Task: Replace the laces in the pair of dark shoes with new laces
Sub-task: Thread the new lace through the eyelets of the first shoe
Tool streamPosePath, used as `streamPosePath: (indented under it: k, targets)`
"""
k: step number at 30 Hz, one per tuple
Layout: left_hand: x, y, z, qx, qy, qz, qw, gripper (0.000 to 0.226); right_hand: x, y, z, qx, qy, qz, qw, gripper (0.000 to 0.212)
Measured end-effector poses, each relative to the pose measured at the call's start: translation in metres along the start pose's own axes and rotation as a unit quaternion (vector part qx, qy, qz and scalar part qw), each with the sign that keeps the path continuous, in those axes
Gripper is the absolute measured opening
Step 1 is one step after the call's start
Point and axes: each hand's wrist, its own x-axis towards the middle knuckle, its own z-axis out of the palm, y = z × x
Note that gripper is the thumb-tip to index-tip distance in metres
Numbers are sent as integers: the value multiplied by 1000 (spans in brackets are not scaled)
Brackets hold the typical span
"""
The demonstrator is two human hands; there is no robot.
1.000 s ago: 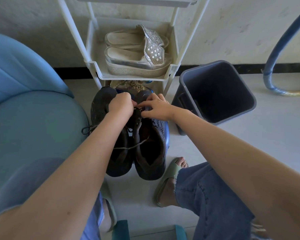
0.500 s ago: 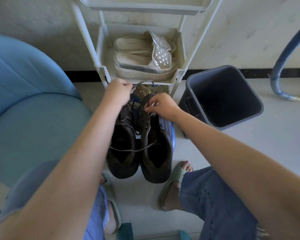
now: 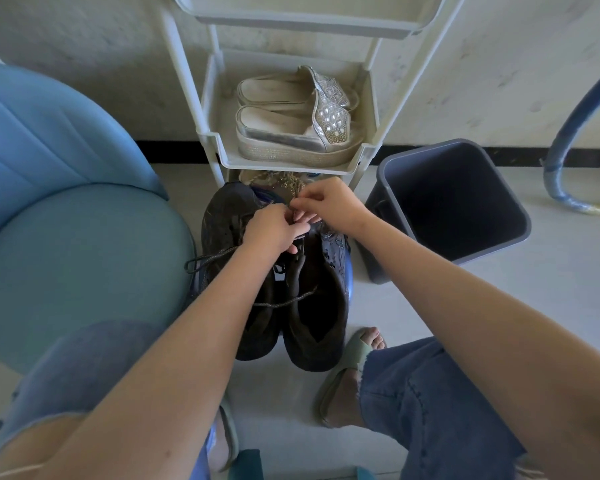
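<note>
Two dark, worn shoes stand side by side on the floor, toes away from me: the left shoe (image 3: 222, 226) and the right shoe (image 3: 321, 320). A dark lace (image 3: 284, 301) trails loosely across both shoe openings, and another lace end (image 3: 201, 263) hangs off the left shoe's side. My left hand (image 3: 272, 230) and my right hand (image 3: 329, 206) meet over the right shoe's eyelets, fingers curled, both pinching the lace there. The pinched part of the lace is hidden by my fingers.
A white shoe rack (image 3: 368, 154) stands just behind the shoes, with silver platform sandals (image 3: 291, 129) on its shelf. A grey bin (image 3: 492, 188) stands at the right, a blue seat (image 3: 66, 237) at the left. My sandalled feet (image 3: 347, 372) flank the shoes.
My left hand came back down from in front of the rack to the right shoe's eyelets and met my right hand. The view shifted slightly.
</note>
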Motion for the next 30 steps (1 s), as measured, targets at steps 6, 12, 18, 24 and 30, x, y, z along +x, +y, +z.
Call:
streamPosePath:
  k: [6,12,18,24,30]
  targets:
    - [-1,4,2,68,78,-9,995,21,1,7,-7,-21,-65,32,997,22]
    - [-3,7,4,22,124,-19,992,24,-5,16,3,-21,-28,47,998,21]
    - [-1,1,4,-14,143,-40,989,21,-9,29,24,-100,-5,33,994,70]
    - [1,-1,4,31,156,-32,987,12,-12,38,29,-127,-47,43,990,54]
    - [-1,2,-1,67,217,-37,973,27,-12,43,26,-196,-81,10,977,53]
